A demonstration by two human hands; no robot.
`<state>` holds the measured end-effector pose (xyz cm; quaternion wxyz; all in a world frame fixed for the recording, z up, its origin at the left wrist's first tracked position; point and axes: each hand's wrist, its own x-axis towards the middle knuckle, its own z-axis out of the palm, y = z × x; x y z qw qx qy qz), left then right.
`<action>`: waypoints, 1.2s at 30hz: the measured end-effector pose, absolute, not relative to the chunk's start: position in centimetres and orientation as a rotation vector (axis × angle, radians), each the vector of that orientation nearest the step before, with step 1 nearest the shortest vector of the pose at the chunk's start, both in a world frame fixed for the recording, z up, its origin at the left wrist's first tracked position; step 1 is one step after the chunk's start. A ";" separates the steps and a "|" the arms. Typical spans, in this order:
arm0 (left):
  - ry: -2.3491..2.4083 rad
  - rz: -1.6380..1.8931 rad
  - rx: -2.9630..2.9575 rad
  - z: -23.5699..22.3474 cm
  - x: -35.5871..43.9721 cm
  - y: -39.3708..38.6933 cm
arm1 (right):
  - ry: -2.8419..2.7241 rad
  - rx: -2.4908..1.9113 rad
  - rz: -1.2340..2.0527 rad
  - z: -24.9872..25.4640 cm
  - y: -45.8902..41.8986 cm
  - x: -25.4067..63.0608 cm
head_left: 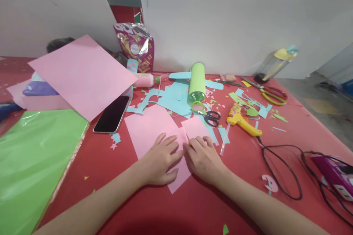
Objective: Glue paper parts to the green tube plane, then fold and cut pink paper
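A pink paper sheet (149, 128) lies on the red table in front of me, with a raised or folded strip near its right side. Fingers spread, my left hand (161, 159) rests flat on this sheet. My right hand (205, 158) has its fingers curled and pressed together at the sheet's right edge, the fingertips against the strip. Just beyond that hand is a smaller pink paper piece (197, 126), partly covered by it. Black-handled scissors (212, 118) and a yellow glue gun (242, 123) lie farther back to the right.
A green-wrapped bottle (197, 80) with blue paper wings lies among scraps at the back. On the left are a phone (112, 114), a large pink sheet (85, 75) and a green paper pack (41, 158). A black cord (292, 147) loops across the right.
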<state>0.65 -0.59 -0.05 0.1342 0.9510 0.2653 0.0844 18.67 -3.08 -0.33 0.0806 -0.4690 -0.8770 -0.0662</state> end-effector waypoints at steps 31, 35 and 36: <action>0.774 0.158 2.760 0.7 0.8 -0.5 | -2.699 -1.927 0.151 2.1 -1.4 17.1; 0.777 0.153 2.757 0.8 0.8 -0.5 | -2.713 -1.944 0.127 2.1 -2.1 17.2; 0.774 0.148 2.757 0.8 0.8 -0.5 | -2.713 -1.943 0.112 2.1 -2.1 17.2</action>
